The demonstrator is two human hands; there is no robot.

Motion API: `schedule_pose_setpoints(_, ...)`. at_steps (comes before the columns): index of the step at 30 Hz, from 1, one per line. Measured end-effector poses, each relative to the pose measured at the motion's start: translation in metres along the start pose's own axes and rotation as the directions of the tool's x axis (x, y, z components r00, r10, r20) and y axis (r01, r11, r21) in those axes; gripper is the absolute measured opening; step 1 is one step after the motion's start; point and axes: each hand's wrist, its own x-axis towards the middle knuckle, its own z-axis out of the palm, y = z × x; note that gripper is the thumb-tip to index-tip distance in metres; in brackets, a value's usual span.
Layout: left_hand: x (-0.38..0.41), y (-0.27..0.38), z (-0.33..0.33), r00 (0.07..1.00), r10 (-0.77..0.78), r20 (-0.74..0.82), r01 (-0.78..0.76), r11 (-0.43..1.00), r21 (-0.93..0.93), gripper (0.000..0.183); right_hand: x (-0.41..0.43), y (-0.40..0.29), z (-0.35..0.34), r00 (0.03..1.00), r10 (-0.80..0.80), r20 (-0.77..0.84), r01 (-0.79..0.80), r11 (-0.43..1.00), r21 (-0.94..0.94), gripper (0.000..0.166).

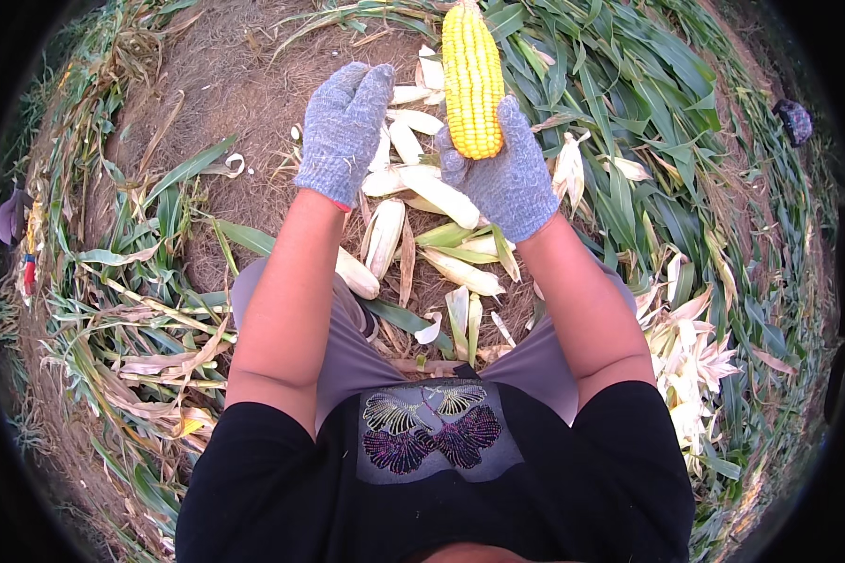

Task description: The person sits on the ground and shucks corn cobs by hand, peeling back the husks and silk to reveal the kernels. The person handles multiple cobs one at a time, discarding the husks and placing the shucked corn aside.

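My right hand [503, 172], in a grey knitted glove, grips a husked ear of yellow corn [473, 88] near its lower end. The ear stands nearly upright in the picture, its rows of kernels bare. To the left, apart from the ear, is my left hand [345, 130] in a matching glove. Its fingers are together and bent away from me; whether anything lies under them is hidden. Below and between the hands, several ears of corn in pale husks [440, 197] lie on the ground, with a few loose green-and-white husk pieces [458, 313] nearer my knees.
Cut green corn stalks and leaves [605, 91] are heaped at the right. More drying stalks [162, 317] lie at the left. Peeled husks [686, 366] are piled beside my right leg. Dry brown soil [218, 77] shows at the upper left. A dark patterned object [793, 122] sits at the far right.
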Motion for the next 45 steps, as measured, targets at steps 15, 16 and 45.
schedule_pose_setpoints(15, -0.018, 0.013, 0.018, 0.907, -0.102, 0.41, 0.03, 0.984, 0.178, 0.053, -0.003, 0.004, -0.003, 0.924, -0.364, 0.121, 0.311, 0.526, -0.792, 0.047)
schedule_pose_setpoints(16, -0.021, 0.019, 0.017, 0.908, -0.094, 0.409, 0.021, 0.984, 0.178, 0.051, -0.003, 0.005, -0.003, 0.925, -0.363, 0.115, 0.319, 0.571, -0.756, 0.046)
schedule_pose_setpoints(45, -0.02, 0.026, 0.015, 0.921, 0.0, 0.388, 0.183, 0.883, -0.433, 0.048, -0.009, -0.005, 0.012, 0.996, 0.086, -0.002, -0.084, 0.971, -0.225, 0.06)
